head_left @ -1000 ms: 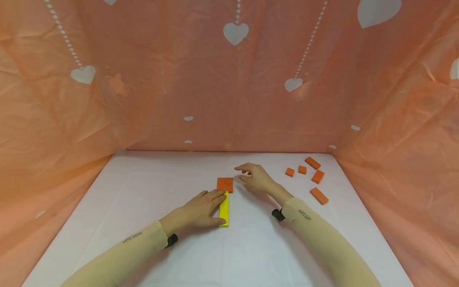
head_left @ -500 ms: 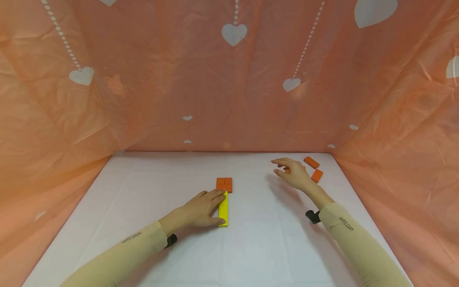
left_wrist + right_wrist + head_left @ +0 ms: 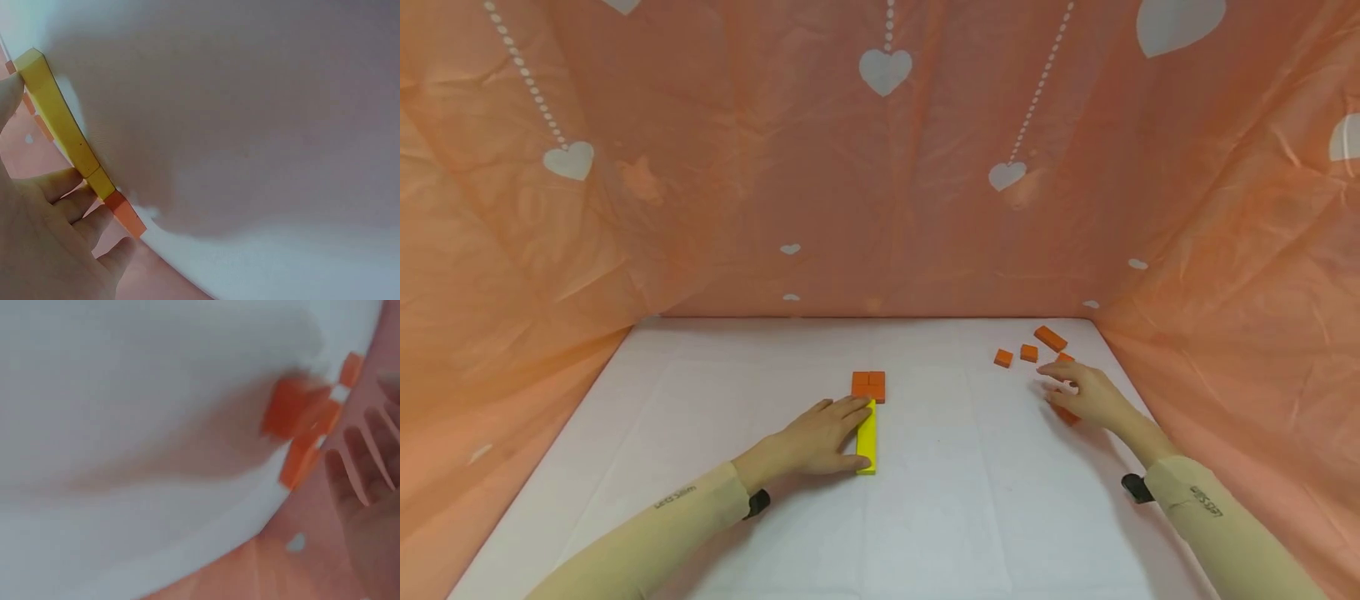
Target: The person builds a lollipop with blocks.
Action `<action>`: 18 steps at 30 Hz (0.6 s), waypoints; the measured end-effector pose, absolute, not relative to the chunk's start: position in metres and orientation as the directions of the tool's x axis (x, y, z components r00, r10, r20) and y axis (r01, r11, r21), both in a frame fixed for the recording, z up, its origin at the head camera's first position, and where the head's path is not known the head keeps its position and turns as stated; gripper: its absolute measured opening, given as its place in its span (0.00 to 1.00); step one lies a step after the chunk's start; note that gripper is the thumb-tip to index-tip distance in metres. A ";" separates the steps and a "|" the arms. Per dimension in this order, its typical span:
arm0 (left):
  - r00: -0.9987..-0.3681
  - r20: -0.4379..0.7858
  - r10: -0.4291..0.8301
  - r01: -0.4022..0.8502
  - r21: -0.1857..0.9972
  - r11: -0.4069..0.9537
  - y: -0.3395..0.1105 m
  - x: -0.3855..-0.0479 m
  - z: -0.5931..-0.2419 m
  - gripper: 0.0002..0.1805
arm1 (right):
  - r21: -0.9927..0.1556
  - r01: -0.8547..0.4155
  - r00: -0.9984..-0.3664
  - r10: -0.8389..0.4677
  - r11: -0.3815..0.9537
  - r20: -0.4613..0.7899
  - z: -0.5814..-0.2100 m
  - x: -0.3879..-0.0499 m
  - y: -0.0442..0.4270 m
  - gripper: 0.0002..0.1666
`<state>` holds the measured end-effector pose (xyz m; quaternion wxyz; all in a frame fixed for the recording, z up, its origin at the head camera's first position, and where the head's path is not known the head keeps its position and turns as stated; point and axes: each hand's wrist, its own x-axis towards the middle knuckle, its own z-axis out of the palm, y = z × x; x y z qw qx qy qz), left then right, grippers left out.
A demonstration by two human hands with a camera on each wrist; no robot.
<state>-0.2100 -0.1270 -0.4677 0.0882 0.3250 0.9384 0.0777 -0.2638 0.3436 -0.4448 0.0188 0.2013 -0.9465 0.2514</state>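
At the middle of the white table (image 3: 940, 533), in the head view, the left hand (image 3: 820, 437) lies with rather straight fingers on the yellow strip (image 3: 868, 442), its thumb near one end and fingertips near the other; this has not changed. Just beyond the strip lies the orange square (image 3: 868, 384) made of small pieces, also unchanged. What has changed is the right hand (image 3: 1093, 396): one second ago it was beside this square, and now it is at the loose pieces on the right. Its thumb and index finger stand apart, holding nothing that I can see. The long orange block (image 3: 1067, 417) is partly hidden under it. As all five loose blocks remain, I judge that nothing has been added and attention has passed to selecting a piece.

From the left wrist, a seam shows a short yellow piece (image 3: 100, 182) touching the longer one, with orange following.

From the right wrist, which is blurred, the fingers are extended and separated near several orange blocks; whether they touch one, I cannot tell.
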 end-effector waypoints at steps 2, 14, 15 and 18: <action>-0.772 -0.113 0.625 0.597 0.207 0.775 -0.128 -0.209 -0.467 0.47 | -0.457 -0.405 -0.908 -0.405 0.792 0.103 -0.447 -0.262 0.353 0.27; -0.777 -0.118 0.619 0.591 0.204 0.780 -0.128 -0.208 -0.468 0.47 | -0.331 -0.505 -0.839 -0.543 0.797 -0.030 -0.449 -0.257 0.377 0.36; -0.776 -0.119 0.620 0.591 0.208 0.780 -0.128 -0.208 -0.468 0.47 | -0.339 -0.502 -0.839 -0.543 0.795 -0.030 -0.449 -0.257 0.377 0.36; -0.778 -0.119 0.617 0.587 0.212 0.781 -0.128 -0.208 -0.468 0.47 | -0.373 -0.491 -0.843 -0.537 0.788 -0.026 -0.449 -0.256 0.379 0.35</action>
